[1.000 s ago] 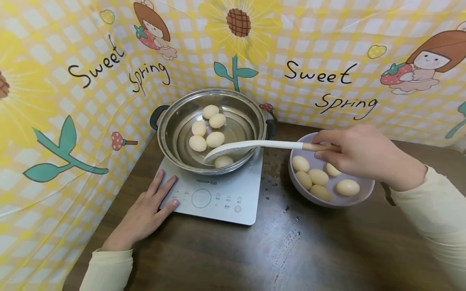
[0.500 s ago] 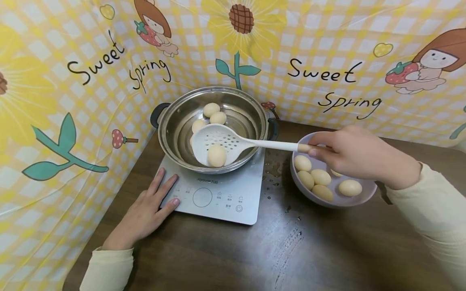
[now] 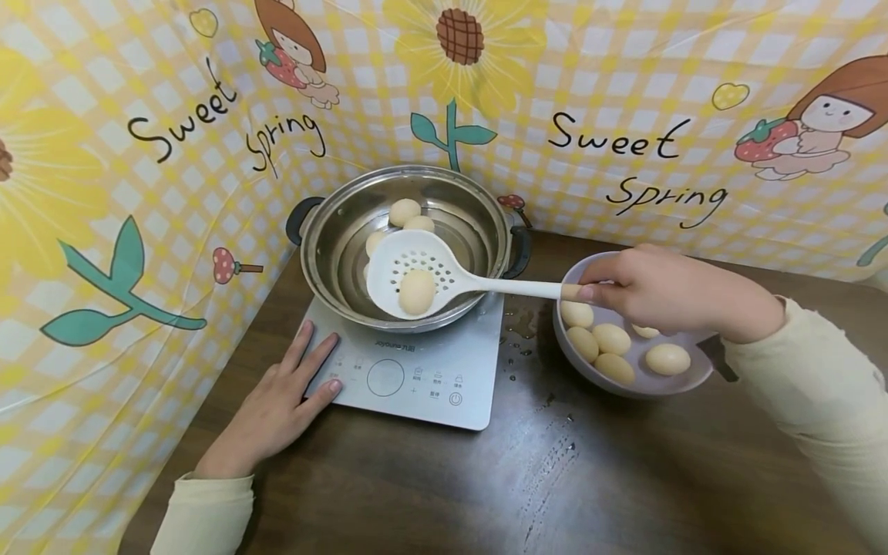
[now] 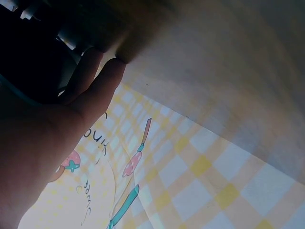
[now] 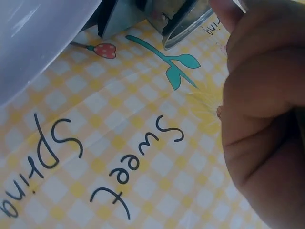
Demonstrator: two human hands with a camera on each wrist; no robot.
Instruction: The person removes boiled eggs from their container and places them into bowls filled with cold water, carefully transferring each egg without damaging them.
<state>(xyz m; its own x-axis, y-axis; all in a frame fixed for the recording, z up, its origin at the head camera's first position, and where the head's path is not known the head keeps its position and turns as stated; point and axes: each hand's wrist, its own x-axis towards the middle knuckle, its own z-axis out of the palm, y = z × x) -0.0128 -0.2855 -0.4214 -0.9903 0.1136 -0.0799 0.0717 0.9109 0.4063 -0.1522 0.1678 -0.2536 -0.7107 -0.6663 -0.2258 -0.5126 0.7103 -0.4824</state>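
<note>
My right hand [image 3: 683, 289] grips the wooden handle end of a white slotted spoon [image 3: 513, 287] above the purple bowl [image 3: 702, 370]. In the spoon's perforated head lies one egg [image 3: 417, 292], raised over the steel pot [image 3: 333, 287]. Behind the spoon, other eggs [image 3: 405, 212] sit in the pot, some partly hidden by its head. My left hand [image 3: 274, 412] rests with fingers spread on the left edge of the induction cooker [image 3: 444, 358] under the pot. In the right wrist view the curled right hand [image 5: 267, 109] shows beside the bowl; the left wrist view is dark around the left hand [image 4: 71, 114].
Several eggs [image 3: 611, 340] lie in the purple bowl, right of the cooker. Water drops [image 3: 520, 324] wet the brown table [image 3: 624, 470]. A yellow checked cloth [image 3: 610, 69] covers the walls behind and at left. The pot has black side handles [image 3: 303, 220].
The spoon has turned from edge-on in the pot to face up and risen, now with an egg in its head. My right hand has shifted slightly left; the left hand stays put.
</note>
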